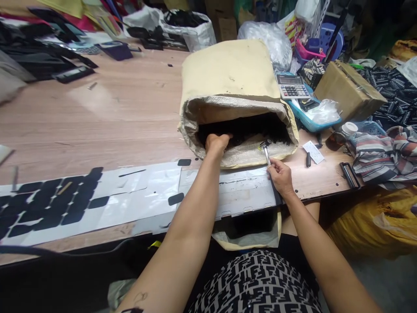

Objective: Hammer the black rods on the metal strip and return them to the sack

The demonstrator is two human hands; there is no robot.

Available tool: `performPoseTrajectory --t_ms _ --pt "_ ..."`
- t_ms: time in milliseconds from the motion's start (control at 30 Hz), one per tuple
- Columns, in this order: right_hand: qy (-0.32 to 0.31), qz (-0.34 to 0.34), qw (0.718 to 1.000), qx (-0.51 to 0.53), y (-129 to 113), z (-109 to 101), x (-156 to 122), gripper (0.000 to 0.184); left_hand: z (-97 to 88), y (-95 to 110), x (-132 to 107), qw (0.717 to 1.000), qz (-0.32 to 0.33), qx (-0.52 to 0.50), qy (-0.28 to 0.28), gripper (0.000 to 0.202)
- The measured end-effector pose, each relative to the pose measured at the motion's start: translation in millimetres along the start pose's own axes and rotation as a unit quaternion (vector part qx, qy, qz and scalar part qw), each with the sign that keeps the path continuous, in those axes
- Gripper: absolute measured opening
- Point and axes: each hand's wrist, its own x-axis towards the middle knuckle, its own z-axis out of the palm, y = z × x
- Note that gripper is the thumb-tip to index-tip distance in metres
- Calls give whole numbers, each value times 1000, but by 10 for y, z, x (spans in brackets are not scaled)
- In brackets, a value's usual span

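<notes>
Tabletop (140,104), left grip (217,141) inside one sack (228,65), closure unclear, right grip (280,174) clamping one tool (266,153)

Sack (228,65): pale yellow, whitish woven lining, lying on its side, mouth open toward the viewer.
Black pieces (250,127): piled inside the sack, shapes unclear.
Silver-handled tool (266,154): slim, dark-headed, tilted, head at the sack's lower lip.

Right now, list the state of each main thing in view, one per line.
Yellow sack: lying down, mouth open, black contents showing.
Left hand: partly inside the sack, fingers mostly hidden.
Right hand: closed around the silver tool.
Calculator: face up, display unreadable.
Jar: white lid on.
Cardboard box: looks closed.
</notes>
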Motion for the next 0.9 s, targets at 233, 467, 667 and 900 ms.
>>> performPoseTrajectory --t_ms 233,467,667,900 --pt "-4 -10 1000 -5 0 -3 8 39 -460 110 -775 971 210 -99 -59 24" --pt "-4 -14 1000 -12 -8 -36 14 39 -256 -428 -1102 899 384 103 -186 14" --pt "-5 -2 1000 -9 -77 -58 39 44 -144 -602 -951 892 389 87 -212 19" --pt "-47 -17 998 -44 -307 -219 -306 44 -154 -603 -934 892 389 39 -228 13"
